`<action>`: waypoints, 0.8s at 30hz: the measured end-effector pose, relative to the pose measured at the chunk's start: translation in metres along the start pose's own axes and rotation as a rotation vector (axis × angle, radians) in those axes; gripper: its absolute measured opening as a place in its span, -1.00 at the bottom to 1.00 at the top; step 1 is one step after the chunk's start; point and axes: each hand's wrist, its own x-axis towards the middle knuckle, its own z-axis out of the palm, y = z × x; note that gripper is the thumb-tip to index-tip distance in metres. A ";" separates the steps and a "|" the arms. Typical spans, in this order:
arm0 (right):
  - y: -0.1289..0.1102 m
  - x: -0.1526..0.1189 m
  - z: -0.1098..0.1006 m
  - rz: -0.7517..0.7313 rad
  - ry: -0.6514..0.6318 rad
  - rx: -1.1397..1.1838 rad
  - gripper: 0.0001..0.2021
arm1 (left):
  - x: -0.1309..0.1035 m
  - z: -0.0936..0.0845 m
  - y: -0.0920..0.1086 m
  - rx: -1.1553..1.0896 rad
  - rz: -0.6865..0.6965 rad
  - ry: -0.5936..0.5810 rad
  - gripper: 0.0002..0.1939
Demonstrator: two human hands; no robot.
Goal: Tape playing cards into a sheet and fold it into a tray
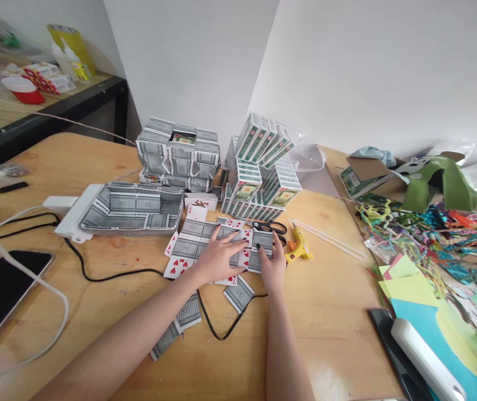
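Face-down grey-patterned playing cards (192,229) are joined into a flat panel in front of me, with some red heart faces showing at the edges. My left hand (217,259) lies on the panel, fingers spread and pressing down. At the panel's right end, my right hand (274,266) has its thumb and fingers about a grey-backed playing card (262,238). A strip of face-up heart cards (245,250) runs between the two hands. Black-handled scissors (278,227) lie just behind the right hand, and a yellow glue gun (300,245) is to its right.
Behind stand a card-covered box (180,159), an open card-lined tray (138,209) and stacked card packs (259,167). A black cable (117,274) crosses the table under the panel. Loose cards (188,313) lie nearer me. Coloured paper (422,317) and a phone (6,295) flank the area.
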 end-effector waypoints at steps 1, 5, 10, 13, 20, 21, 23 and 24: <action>0.000 0.000 0.000 0.002 -0.007 0.007 -0.36 | 0.000 0.000 0.000 0.000 0.000 -0.001 -0.44; 0.001 0.001 -0.001 0.013 -0.016 0.000 -0.35 | 0.000 0.000 0.000 0.003 0.001 -0.008 -0.42; 0.001 0.002 -0.001 0.020 -0.026 -0.033 -0.36 | 0.000 -0.001 0.000 0.000 0.002 -0.017 -0.43; 0.001 0.003 -0.001 0.018 -0.026 -0.052 -0.36 | 0.000 -0.001 0.000 -0.009 0.004 -0.037 -0.44; 0.001 0.008 0.003 -0.039 -0.044 -0.019 -0.37 | 0.000 0.000 -0.002 0.003 -0.003 -0.055 -0.44; 0.001 0.008 0.004 -0.046 -0.045 -0.021 -0.37 | 0.000 0.000 -0.002 0.005 -0.002 -0.056 -0.44; 0.002 0.010 0.004 -0.058 -0.048 -0.037 -0.38 | 0.000 0.000 -0.003 0.009 -0.003 -0.059 -0.45; 0.002 0.011 0.004 -0.065 -0.053 -0.048 -0.39 | 0.000 0.001 -0.003 0.012 -0.005 -0.059 -0.45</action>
